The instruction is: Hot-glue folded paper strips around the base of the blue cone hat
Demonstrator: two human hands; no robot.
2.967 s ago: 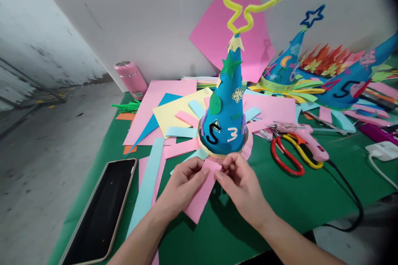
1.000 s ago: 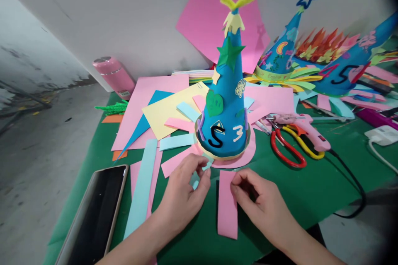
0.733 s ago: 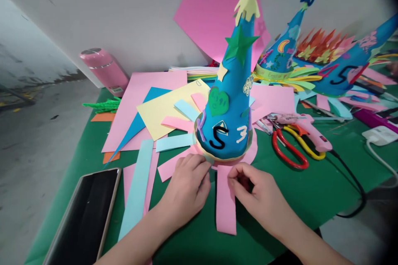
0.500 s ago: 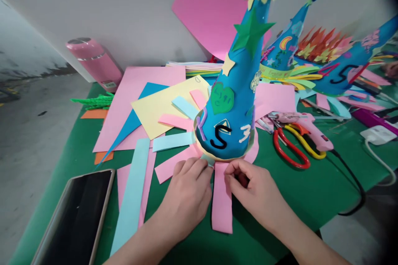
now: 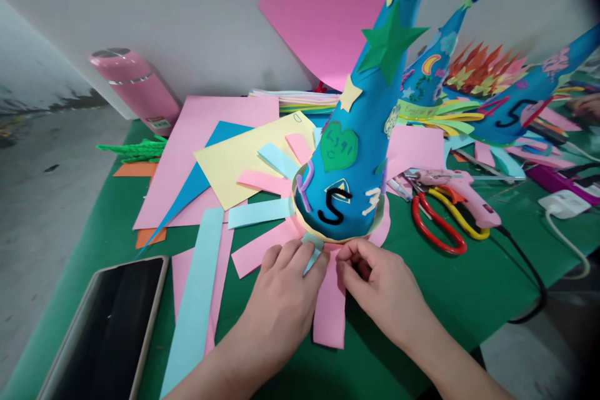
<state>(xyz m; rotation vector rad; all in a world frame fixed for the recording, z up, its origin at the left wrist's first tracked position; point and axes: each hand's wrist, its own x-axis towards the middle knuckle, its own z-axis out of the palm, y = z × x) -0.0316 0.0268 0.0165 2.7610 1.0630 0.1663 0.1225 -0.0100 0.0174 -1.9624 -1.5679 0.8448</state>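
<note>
A blue paper cone hat (image 5: 356, 156) with a black "5", a white "3", a green heart and a green star stands tilted to the right on the green table (image 5: 422, 300). Pink and light blue strips fan out from its base. My left hand (image 5: 281, 300) lies over a short light blue strip (image 5: 311, 256) at the hat's near rim, fingers curled on it. My right hand (image 5: 379, 287) pinches the top end of a pink paper strip (image 5: 329, 312) just under the rim. The strip runs toward me between my hands.
A phone (image 5: 94, 331) lies at the near left beside a long light blue strip (image 5: 194, 306). Red and yellow scissors (image 5: 438, 225) and a pink glue gun (image 5: 462, 197) with a black cord lie right of the hat. Coloured sheets, a pink bottle (image 5: 135, 90) and more decorated hats (image 5: 515, 112) stand behind.
The hat has tipped further to the right. Both hands have moved up to its near rim, bringing the pink strip's end under the base; my left hand now covers the light blue strip.
</note>
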